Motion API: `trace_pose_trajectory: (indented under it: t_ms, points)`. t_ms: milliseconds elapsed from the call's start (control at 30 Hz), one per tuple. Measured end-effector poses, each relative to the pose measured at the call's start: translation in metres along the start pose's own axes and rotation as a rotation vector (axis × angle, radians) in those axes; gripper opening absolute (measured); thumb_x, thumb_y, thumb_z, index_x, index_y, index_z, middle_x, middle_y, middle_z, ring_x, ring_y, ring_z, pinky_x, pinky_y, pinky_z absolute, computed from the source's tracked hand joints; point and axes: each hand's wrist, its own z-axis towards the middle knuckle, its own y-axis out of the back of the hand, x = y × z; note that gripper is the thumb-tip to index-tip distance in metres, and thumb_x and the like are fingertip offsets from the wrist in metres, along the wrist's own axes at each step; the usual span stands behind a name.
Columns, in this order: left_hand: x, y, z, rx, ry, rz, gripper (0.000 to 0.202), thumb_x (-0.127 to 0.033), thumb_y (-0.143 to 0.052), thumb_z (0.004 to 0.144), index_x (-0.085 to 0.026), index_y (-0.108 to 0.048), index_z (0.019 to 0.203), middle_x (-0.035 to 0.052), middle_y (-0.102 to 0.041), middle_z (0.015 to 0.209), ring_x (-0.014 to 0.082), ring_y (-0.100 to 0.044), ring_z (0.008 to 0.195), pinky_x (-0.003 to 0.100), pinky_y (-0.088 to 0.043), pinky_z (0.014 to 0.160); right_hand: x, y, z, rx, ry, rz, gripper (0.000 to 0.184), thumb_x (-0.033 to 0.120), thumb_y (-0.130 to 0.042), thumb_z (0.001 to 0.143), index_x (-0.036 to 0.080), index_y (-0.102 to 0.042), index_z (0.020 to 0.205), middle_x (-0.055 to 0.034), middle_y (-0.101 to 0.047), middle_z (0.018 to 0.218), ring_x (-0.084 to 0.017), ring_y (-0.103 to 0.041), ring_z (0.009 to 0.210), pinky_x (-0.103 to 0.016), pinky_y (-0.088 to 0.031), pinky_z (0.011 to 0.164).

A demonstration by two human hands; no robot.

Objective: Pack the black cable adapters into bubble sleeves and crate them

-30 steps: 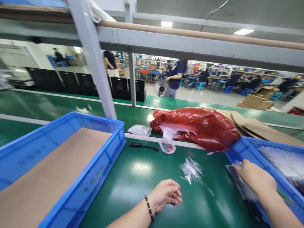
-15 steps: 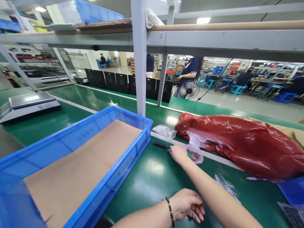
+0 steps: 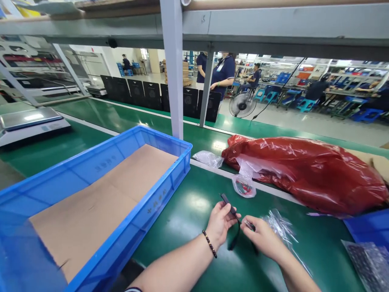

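My left hand (image 3: 219,224), with a dark beaded bracelet at the wrist, holds a small slim black module (image 3: 228,204) between thumb and fingers. A short black cable (image 3: 237,231) hangs from it. My right hand (image 3: 261,236) is just to the right, its thumb and fingertips pinched on a part of the cable. The exact part in that pinch is too small to make out. Beyond both hands lies a clear plastic bag (image 3: 244,186) with small red pieces inside. Several thin clear bags (image 3: 281,227) lie right beside my right hand.
On the left stands a large blue crate (image 3: 164,190) lined with cardboard, and behind it a weighing scale (image 3: 33,123). A red plastic bag (image 3: 304,170) fills the back right. A shelf post (image 3: 172,73) rises beyond the crate. Bubble wrap (image 3: 364,263) lies at right. People work farther off.
My right hand has drawn back from beside the clear bag, bringing the black module close. My left hand has risen and now holds the module. The view has tilted down.
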Motion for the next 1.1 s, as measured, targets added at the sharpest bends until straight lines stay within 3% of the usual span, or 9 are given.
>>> trace_pose_trajectory:
  t_ms: [133,267,333,433,500,567,767,1100]
  points:
    - [0.002,-0.001,-0.003,0.023,0.061,0.004,0.026,-0.031,-0.062,0.069,-0.016,-0.046,0.084,0.0032,-0.061,0.078,0.0155,-0.06,0.057,0.033,-0.044,0.063,-0.004,-0.013,-0.024,0.076,0.014,-0.054,0.029,0.034,-0.041,0.077,0.018,-0.041,0.053,0.0022,-0.049,0.055,-0.011,-0.043,0.054,-0.022,-0.029,0.051]
    - [0.001,0.0,-0.005,0.16,0.245,-0.045,0.03,-0.039,-0.047,0.078,-0.013,-0.051,0.093,0.0051,-0.061,0.076,0.011,-0.051,0.046,0.028,-0.038,0.051,-0.003,-0.004,-0.04,0.073,0.04,-0.068,0.024,0.04,-0.051,0.074,0.02,-0.048,0.06,0.001,-0.056,0.062,-0.013,-0.049,0.058,-0.022,-0.033,0.053]
    - [0.002,0.002,-0.005,0.193,0.308,-0.039,0.039,-0.046,-0.041,0.081,-0.013,-0.052,0.097,0.0034,-0.059,0.069,0.0084,-0.044,0.041,0.024,-0.031,0.046,-0.006,0.006,-0.041,-0.063,0.013,-0.041,0.023,0.045,-0.049,0.075,0.022,-0.052,0.073,0.0006,-0.058,0.066,-0.013,-0.05,0.056,-0.023,-0.037,0.053]
    - [0.007,0.004,-0.005,0.181,0.378,-0.011,0.044,-0.052,-0.041,0.08,-0.013,-0.054,0.098,0.0008,-0.054,0.063,0.005,-0.035,0.038,0.02,-0.018,0.042,-0.017,0.014,-0.036,-0.378,0.006,-0.031,0.026,0.046,-0.04,0.08,0.023,-0.049,0.089,-0.0037,-0.062,0.081,-0.016,-0.056,0.064,-0.027,-0.043,0.059]
    - [0.012,0.004,-0.006,0.177,0.423,0.025,0.046,-0.053,-0.045,0.078,-0.014,-0.054,0.098,0.0002,-0.052,0.061,0.004,-0.032,0.037,0.019,-0.012,0.041,-0.025,0.012,-0.03,-0.549,0.042,-0.055,0.023,0.041,-0.034,0.084,0.023,-0.047,0.09,-0.0059,-0.062,0.084,-0.019,-0.058,0.072,-0.029,-0.044,0.065]
    - [0.015,0.004,-0.008,0.183,0.439,0.073,0.048,-0.055,-0.047,0.076,-0.013,-0.054,0.098,0.0,-0.05,0.061,0.0032,-0.031,0.037,0.019,-0.01,0.041,-0.031,0.006,-0.026,-0.638,0.081,-0.108,0.023,0.036,-0.029,0.087,0.023,-0.047,0.084,-0.0056,-0.061,0.078,-0.018,-0.058,0.07,-0.029,-0.043,0.065]
    - [0.023,0.003,-0.015,0.194,0.345,0.194,0.049,-0.057,-0.052,0.073,-0.011,-0.053,0.092,-0.0001,-0.05,0.065,0.0015,-0.029,0.038,0.019,-0.01,0.04,-0.034,-0.013,-0.02,-0.655,0.109,-0.294,0.031,0.032,-0.027,0.09,0.021,-0.048,0.069,-0.0015,-0.055,0.063,-0.014,-0.053,0.058,-0.025,-0.037,0.057]
    - [0.026,0.0,-0.019,0.195,0.304,0.231,0.045,-0.056,-0.054,0.072,-0.015,-0.048,0.089,-0.0006,-0.05,0.067,0.0016,-0.032,0.039,0.018,-0.014,0.041,-0.028,-0.023,-0.014,-0.684,0.081,-0.441,0.035,0.03,-0.026,0.091,0.02,-0.05,0.067,-0.0016,-0.052,0.063,-0.012,-0.051,0.058,-0.023,-0.032,0.056]
